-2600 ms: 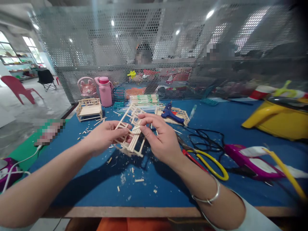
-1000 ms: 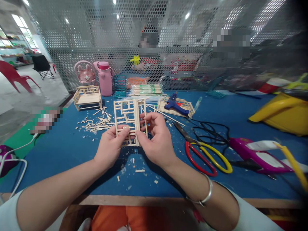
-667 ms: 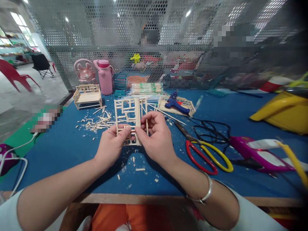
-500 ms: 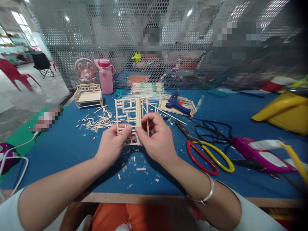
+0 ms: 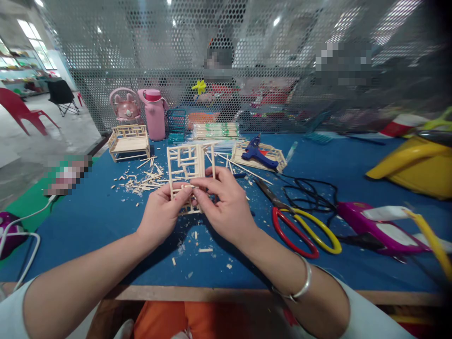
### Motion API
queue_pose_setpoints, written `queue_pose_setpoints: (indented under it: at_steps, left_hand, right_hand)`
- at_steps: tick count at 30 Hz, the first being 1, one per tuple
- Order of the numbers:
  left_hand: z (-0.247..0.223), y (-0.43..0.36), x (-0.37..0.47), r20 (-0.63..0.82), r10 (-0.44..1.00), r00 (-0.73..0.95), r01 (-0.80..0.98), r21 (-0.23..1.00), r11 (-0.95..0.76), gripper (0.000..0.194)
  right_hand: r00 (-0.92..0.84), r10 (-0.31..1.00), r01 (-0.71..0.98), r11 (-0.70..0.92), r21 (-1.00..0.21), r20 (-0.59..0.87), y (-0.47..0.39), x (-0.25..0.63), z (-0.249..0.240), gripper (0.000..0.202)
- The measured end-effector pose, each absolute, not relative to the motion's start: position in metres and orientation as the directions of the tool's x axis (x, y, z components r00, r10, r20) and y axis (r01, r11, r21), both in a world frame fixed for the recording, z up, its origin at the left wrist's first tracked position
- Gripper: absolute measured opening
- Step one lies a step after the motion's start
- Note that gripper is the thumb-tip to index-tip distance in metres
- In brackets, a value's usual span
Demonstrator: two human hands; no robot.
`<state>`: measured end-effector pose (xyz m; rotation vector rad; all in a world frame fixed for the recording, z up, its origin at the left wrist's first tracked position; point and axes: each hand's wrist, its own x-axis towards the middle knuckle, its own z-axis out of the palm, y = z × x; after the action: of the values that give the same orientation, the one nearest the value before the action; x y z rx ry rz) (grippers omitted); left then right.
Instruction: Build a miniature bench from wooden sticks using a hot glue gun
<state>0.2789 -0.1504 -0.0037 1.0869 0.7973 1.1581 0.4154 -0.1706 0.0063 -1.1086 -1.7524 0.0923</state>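
Note:
A small openwork frame of thin wooden sticks (image 5: 183,164) stands upright between my hands, above the middle of the table. My left hand (image 5: 160,209) pinches its lower left part, thumb in front. My right hand (image 5: 229,205) is closed at the frame's lower middle, with thumb and index finger meeting near the left thumb on a short stick piece. The right hand's other fingers are partly hidden behind the sticks. Loose stick offcuts (image 5: 151,181) lie just beyond my left hand. To the right of my right hand lie scissors (image 5: 278,205) with one red and one yellow handle.
A small stick bench (image 5: 130,141) and a pink bottle (image 5: 155,115) stand at the back left. A blue glue gun (image 5: 259,153) rests on another stick piece (image 5: 240,154). Black cord (image 5: 310,190), a purple-and-white tool (image 5: 383,228) and a yellow dustpan (image 5: 416,165) occupy the right.
My right hand has shifted its grip: the index finger now reaches across the front of the frame toward my left thumb. The frame has turned slightly, and my left hand keeps its hold.

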Motion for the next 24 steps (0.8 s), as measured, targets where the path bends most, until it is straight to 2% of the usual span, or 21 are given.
queue_pose_setpoints:
  at_steps: [6,10,13,15,17,19,21,22,24]
  left_hand:
    - [-0.005,-0.15,0.273,0.128,0.964,0.233,-0.137,0.986,-0.098,0.026]
    - [-0.003,-0.149,0.27,0.157,0.961,0.228,-0.106,0.985,-0.136,0.028]
    - [0.004,-0.144,0.264,0.182,0.973,0.145,-0.142,0.976,-0.162,0.031]
    - [0.011,-0.137,0.258,0.235,0.971,0.029,-0.17,0.959,-0.227,0.031]
    - [0.019,-0.128,0.25,0.31,0.945,-0.103,-0.185,0.928,-0.325,0.03]
    - [0.025,-0.119,0.241,0.366,0.908,-0.205,-0.199,0.892,-0.405,0.028]
    - [0.03,-0.111,0.234,0.387,0.88,-0.275,-0.221,0.865,-0.449,0.025]
    - [0.031,-0.108,0.232,0.389,0.871,-0.301,-0.231,0.856,-0.462,0.024]
    - [0.033,-0.104,0.228,0.384,0.861,-0.333,-0.243,0.848,-0.472,0.023]
  right_hand:
    - [-0.046,0.734,0.644,0.54,-0.541,0.678,-0.17,0.416,0.002,0.018]
    - [-0.019,0.693,0.685,0.534,-0.495,0.721,-0.17,0.419,0.004,0.016]
    - [0.06,0.605,0.72,0.525,-0.454,0.794,-0.168,0.432,0.016,0.015]
    - [0.089,0.624,0.743,0.477,-0.469,0.776,-0.164,0.444,0.022,0.016]
    - [-0.012,0.778,0.782,0.399,-0.479,0.628,-0.158,0.455,0.023,0.015]
    - [-0.162,0.913,0.841,0.327,-0.432,0.375,-0.153,0.461,0.019,0.014]
    - [-0.248,0.955,0.888,0.291,-0.356,0.163,-0.151,0.46,0.012,0.012]
    - [-0.264,0.957,0.902,0.288,-0.321,0.118,-0.152,0.457,0.009,0.009]
    - [-0.281,0.949,0.909,0.31,-0.277,0.139,-0.153,0.447,0.004,0.01]
